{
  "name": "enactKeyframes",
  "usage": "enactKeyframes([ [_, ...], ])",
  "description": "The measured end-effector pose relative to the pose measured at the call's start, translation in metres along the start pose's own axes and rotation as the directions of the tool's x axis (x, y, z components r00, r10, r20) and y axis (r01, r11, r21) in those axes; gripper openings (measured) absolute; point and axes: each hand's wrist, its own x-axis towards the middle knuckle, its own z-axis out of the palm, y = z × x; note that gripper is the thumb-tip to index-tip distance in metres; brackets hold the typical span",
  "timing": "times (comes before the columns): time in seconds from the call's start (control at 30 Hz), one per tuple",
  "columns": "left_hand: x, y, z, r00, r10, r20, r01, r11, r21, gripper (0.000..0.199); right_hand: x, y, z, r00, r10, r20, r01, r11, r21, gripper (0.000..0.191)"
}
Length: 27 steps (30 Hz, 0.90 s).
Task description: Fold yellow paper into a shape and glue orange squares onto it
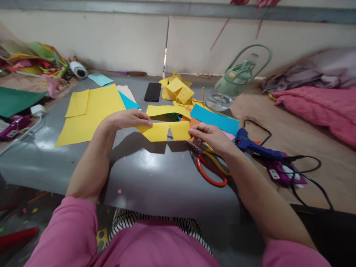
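A yellow paper strip [160, 132] with a V-shaped notch in its lower edge is stretched between my hands, a little above the grey table. My left hand [130, 119] pinches its left end. At the right end, the fingers of my right hand [207, 134] are closed on it. Red-and-yellow-handled scissors [205, 163] lie under and beside my right hand, blades toward the strip. Just behind the held piece rests another yellow strip [164, 110], curved up off the table. A blue paper strip [215, 119] lies behind my right hand.
Large yellow sheets [97, 118] lie at left, a black phone [152, 92] at the back. Yellow folded paper shapes [178, 89] stand near a green-topped bottle [235, 79]. To the right are a blue glue gun [253, 144] and a purple power strip [286, 174] with looping black cable.
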Motion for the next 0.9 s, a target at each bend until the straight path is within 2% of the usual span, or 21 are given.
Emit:
enactKeyframes([
  [0.07, -0.003, 0.0, -0.002, 1.0, 0.003, -0.016, -0.003, 1.0, 0.008, 0.049, -0.003, -0.005, 0.0, 0.988, -0.098, -0.116, 0.089, 0.993, -0.078, 0.03],
  [0.1, -0.005, 0.001, -0.002, 1.0, 0.009, -0.025, -0.009, 1.0, 0.022, 0.049, -0.005, -0.01, 0.002, 0.961, -0.197, -0.192, 0.167, 0.973, -0.16, 0.03],
  [0.17, -0.012, 0.009, -0.001, 0.998, 0.053, -0.045, -0.05, 0.997, 0.066, 0.048, -0.009, -0.023, 0.01, 0.85, -0.463, -0.25, 0.347, 0.85, -0.396, 0.034],
  [0.2, -0.016, 0.015, 0.001, 0.995, 0.092, -0.049, -0.088, 0.992, 0.091, 0.046, -0.011, -0.031, 0.016, 0.796, -0.575, -0.187, 0.426, 0.753, -0.502, 0.035],
  [0.23, -0.021, 0.023, 0.002, 0.989, 0.136, -0.052, -0.13, 0.986, 0.108, 0.045, -0.012, -0.039, 0.022, 0.759, -0.646, -0.075, 0.499, 0.653, -0.569, 0.036],
  [0.27, -0.026, 0.031, 0.004, 0.984, 0.178, -0.033, -0.172, 0.977, 0.124, 0.043, -0.012, -0.048, 0.029, 0.75, -0.66, 0.039, 0.546, 0.586, -0.599, 0.033],
  [0.33, -0.039, 0.044, 0.004, 0.971, 0.24, -0.007, -0.236, 0.959, 0.155, 0.038, -0.011, -0.062, 0.039, 0.772, -0.595, 0.223, 0.597, 0.559, -0.575, 0.024],
  [0.37, -0.046, 0.048, 0.003, 0.962, 0.271, -0.033, -0.262, 0.952, 0.16, 0.037, -0.01, -0.067, 0.043, 0.786, -0.564, 0.254, 0.598, 0.588, -0.544, 0.022],
  [0.4, -0.053, 0.05, 0.001, 0.943, 0.312, -0.112, -0.295, 0.944, 0.148, 0.038, -0.009, -0.07, 0.046, 0.797, -0.551, 0.25, 0.592, 0.628, -0.505, 0.022],
  [0.43, -0.06, 0.049, -0.001, 0.907, 0.354, -0.228, -0.334, 0.935, 0.12, 0.039, -0.008, -0.073, 0.048, 0.803, -0.558, 0.211, 0.585, 0.668, -0.46, 0.023],
  [0.5, -0.07, 0.041, -0.002, 0.796, 0.397, -0.456, -0.433, 0.901, 0.027, 0.05, -0.007, -0.073, 0.05, 0.79, -0.608, 0.074, 0.59, 0.722, -0.362, 0.027],
  [0.53, -0.073, 0.037, 0.0, 0.769, 0.391, -0.505, -0.469, 0.882, -0.033, 0.057, -0.007, -0.071, 0.052, 0.776, -0.631, 0.013, 0.6, 0.732, -0.323, 0.028],
  [0.57, -0.075, 0.032, 0.005, 0.767, 0.38, -0.516, -0.497, 0.861, -0.105, 0.06, -0.007, -0.069, 0.053, 0.76, -0.649, -0.032, 0.614, 0.733, -0.295, 0.028],
  [0.6, -0.074, 0.029, 0.012, 0.773, 0.384, -0.505, -0.508, 0.851, -0.131, 0.056, -0.007, -0.067, 0.055, 0.745, -0.665, -0.061, 0.626, 0.727, -0.281, 0.028],
  [0.63, -0.073, 0.028, 0.02, 0.761, 0.402, -0.509, -0.524, 0.843, -0.118, 0.048, -0.007, -0.065, 0.056, 0.726, -0.683, -0.078, 0.641, 0.713, -0.284, 0.026],
  [0.67, -0.072, 0.027, 0.03, 0.725, 0.437, -0.532, -0.549, 0.834, -0.062, 0.038, -0.007, -0.063, 0.058, 0.705, -0.705, -0.077, 0.656, 0.69, -0.307, 0.025],
  [0.73, -0.07, 0.03, 0.05, 0.611, 0.491, -0.622, -0.517, 0.842, 0.156, 0.022, -0.01, -0.06, 0.061, 0.65, -0.758, -0.052, 0.679, 0.61, -0.41, 0.022],
  [0.8, -0.071, 0.033, 0.069, 0.457, 0.591, -0.665, -0.404, 0.803, 0.437, 0.017, -0.019, -0.057, 0.062, 0.583, -0.812, -0.027, 0.661, 0.494, -0.565, 0.022],
  [0.83, -0.072, 0.034, 0.078, 0.394, 0.655, -0.645, -0.333, 0.756, 0.564, 0.017, -0.024, -0.054, 0.062, 0.552, -0.834, -0.016, 0.636, 0.433, -0.639, 0.022],
  [0.9, -0.077, 0.031, 0.094, 0.33, 0.768, -0.549, -0.231, 0.629, 0.742, 0.018, -0.037, -0.046, 0.062, 0.499, -0.866, 0.028, 0.603, 0.323, -0.73, 0.024],
])
